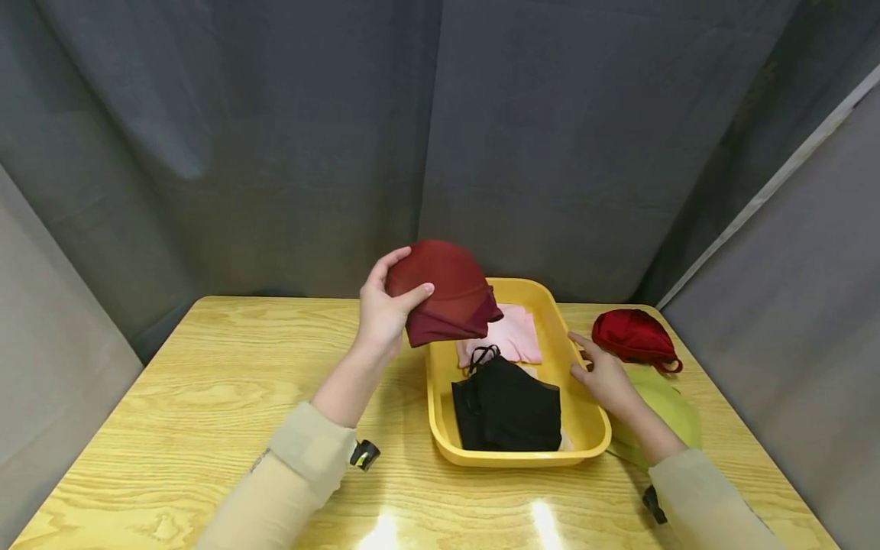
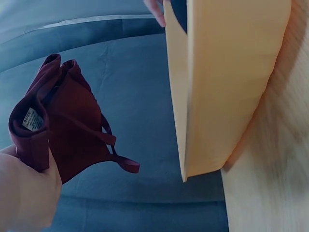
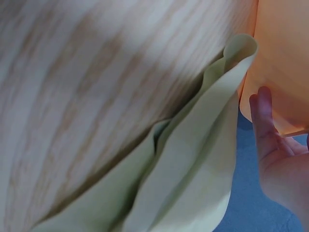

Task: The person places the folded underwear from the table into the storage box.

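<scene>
My left hand [image 1: 385, 309] holds a folded dark red bra [image 1: 443, 283] above the far left part of a yellow tray [image 1: 440, 428], thumb on the near side. In the left wrist view the bra [image 2: 72, 125] shows a white label and a loose strap loop. My right hand [image 1: 605, 378] is at the tray's right side, and its fingers lie against the outer wall [image 3: 285, 63] in the right wrist view. Inside the tray are a black folded garment [image 1: 516, 405] with thin straps and a pink folded cloth [image 1: 516, 336].
Right of the tray lie a shiny red folded bra [image 1: 632, 334] and a yellow-green folded garment [image 1: 670, 409], partly behind the right forearm. All of it stands on a wooden table [image 1: 261, 382]. Grey curtains [image 1: 309, 153] close off the back and sides.
</scene>
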The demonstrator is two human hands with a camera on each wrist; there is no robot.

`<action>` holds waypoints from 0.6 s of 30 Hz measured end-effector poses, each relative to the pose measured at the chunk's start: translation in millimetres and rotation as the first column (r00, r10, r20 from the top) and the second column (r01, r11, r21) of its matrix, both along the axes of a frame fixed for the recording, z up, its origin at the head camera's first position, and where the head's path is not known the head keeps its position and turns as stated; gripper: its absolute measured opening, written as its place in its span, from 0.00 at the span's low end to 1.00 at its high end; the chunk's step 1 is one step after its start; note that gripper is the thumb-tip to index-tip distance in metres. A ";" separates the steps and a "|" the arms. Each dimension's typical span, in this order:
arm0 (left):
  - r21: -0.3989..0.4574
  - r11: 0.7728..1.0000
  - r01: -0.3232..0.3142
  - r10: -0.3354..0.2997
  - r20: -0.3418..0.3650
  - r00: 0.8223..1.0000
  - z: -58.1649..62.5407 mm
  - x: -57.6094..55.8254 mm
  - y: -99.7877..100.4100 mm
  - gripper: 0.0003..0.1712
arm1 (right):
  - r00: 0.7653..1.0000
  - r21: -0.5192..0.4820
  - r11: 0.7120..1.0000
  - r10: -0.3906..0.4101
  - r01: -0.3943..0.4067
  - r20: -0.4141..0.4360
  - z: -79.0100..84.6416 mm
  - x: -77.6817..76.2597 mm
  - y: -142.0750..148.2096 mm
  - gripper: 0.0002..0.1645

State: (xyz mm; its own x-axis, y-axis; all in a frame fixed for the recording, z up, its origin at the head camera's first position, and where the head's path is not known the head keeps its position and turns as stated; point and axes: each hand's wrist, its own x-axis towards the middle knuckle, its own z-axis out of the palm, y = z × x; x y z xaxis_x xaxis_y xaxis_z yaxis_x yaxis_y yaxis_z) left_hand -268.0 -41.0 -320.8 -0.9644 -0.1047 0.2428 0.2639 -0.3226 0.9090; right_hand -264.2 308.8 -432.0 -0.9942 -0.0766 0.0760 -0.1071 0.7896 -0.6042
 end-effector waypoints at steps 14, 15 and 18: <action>-0.050 0.998 -0.040 0.042 0.046 0.998 -25.9 -20.2 27.3 0.34 | 1.000 -0.004 1.000 -0.006 0.006 0.011 -0.3 0.6 -1.5 0.35; -0.057 0.997 -0.046 0.049 0.051 0.998 -28.9 -21.9 28.7 0.33 | 1.000 -0.005 1.000 -0.004 0.004 0.009 -0.3 0.5 -1.7 0.35; -0.083 0.995 -0.061 0.065 0.050 0.997 -37.9 -27.1 32.7 0.33 | 1.000 -0.007 1.000 -0.002 0.002 0.002 0.1 0.1 -2.1 0.35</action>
